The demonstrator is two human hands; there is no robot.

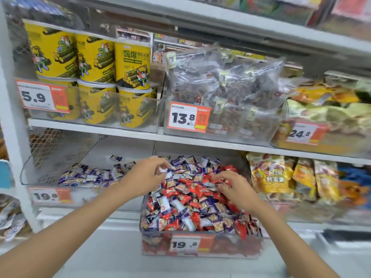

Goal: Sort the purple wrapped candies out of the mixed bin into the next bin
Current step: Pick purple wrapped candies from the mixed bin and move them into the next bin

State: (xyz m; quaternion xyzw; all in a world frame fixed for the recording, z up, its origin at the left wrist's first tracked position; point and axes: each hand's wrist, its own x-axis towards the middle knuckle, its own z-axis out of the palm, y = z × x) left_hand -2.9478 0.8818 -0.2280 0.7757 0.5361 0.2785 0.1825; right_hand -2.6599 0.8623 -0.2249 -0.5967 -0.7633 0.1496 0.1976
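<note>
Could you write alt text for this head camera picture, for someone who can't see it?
Two bare hands, left hand and right hand, dig into a shop bin of mixed red and purple candies; the bin beside it holds purple ones only.

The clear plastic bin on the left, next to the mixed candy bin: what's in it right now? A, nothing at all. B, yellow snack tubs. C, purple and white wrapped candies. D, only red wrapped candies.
C: the clear plastic bin on the left holds a loose layer of purple and white wrapped candies, with no red ones visible among them, unlike the mixed candy bin beside it.
</note>
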